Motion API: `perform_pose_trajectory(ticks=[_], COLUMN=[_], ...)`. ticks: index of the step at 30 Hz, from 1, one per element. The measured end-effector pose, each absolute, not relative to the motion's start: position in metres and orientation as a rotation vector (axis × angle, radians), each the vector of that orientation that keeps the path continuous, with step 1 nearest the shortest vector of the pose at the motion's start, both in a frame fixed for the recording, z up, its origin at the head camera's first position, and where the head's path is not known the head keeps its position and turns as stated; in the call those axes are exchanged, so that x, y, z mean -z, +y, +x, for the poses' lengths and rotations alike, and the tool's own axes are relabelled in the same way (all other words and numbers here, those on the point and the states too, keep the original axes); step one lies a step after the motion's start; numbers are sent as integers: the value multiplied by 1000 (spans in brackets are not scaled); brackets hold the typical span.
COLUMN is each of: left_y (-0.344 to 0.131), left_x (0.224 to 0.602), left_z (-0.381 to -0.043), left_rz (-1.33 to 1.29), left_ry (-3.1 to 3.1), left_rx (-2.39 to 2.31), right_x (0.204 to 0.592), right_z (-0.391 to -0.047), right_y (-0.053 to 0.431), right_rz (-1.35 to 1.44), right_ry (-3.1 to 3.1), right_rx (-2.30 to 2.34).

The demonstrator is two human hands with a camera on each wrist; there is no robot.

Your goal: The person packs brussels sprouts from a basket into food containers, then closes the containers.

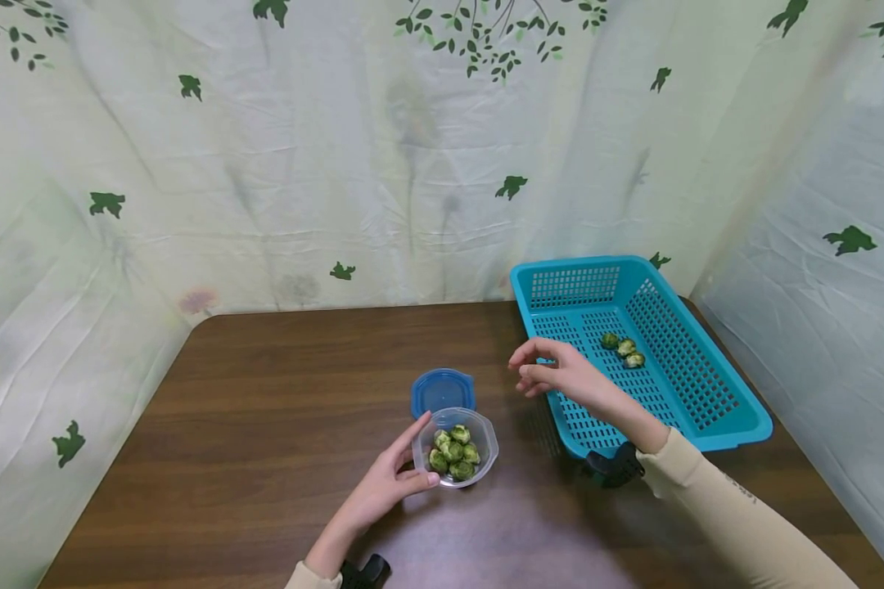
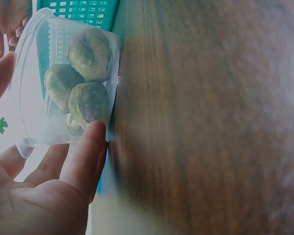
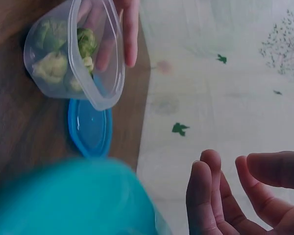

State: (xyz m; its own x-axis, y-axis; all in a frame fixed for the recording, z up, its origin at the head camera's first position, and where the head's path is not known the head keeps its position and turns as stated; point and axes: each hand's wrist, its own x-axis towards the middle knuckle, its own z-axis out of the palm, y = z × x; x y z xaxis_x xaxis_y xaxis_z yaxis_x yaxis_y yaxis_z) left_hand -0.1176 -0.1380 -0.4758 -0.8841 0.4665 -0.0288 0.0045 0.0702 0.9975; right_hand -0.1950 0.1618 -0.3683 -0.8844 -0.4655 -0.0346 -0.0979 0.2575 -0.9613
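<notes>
A clear plastic container (image 1: 490,448) stands on the table with several Brussels sprouts (image 1: 453,451) in it. My left hand (image 1: 387,478) holds its left side, the index finger at the far rim and the thumb at the near side. In the left wrist view the fingers lie against the wall of the container (image 2: 34,112). My right hand (image 1: 560,376) hovers over the left edge of the blue basket (image 1: 688,388), fingers loosely bent. The right wrist view shows the thumb and fingertips (image 3: 200,181) apart, nothing between them. Inside the basket lie three Brussels sprouts (image 1: 624,349).
A blue lid (image 1: 444,391) lies on the table just behind the container. The brown wooden table (image 1: 265,425) stretches away to the left. A pale curtain with leaf prints (image 1: 339,164) hangs round the back and sides, close behind the basket.
</notes>
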Motion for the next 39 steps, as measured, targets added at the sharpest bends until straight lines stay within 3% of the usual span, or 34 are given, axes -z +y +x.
perform_pose_trajectory(ticks=[39], left_y=[-138], left_x=[473], left_z=[-117], left_rz=[452], left_ry=[2049], left_rx=[-1852], right_x=[373], right_z=[-247], right_y=[239], right_rz=[-382], right_ry=[2359], right_rx=[1629])
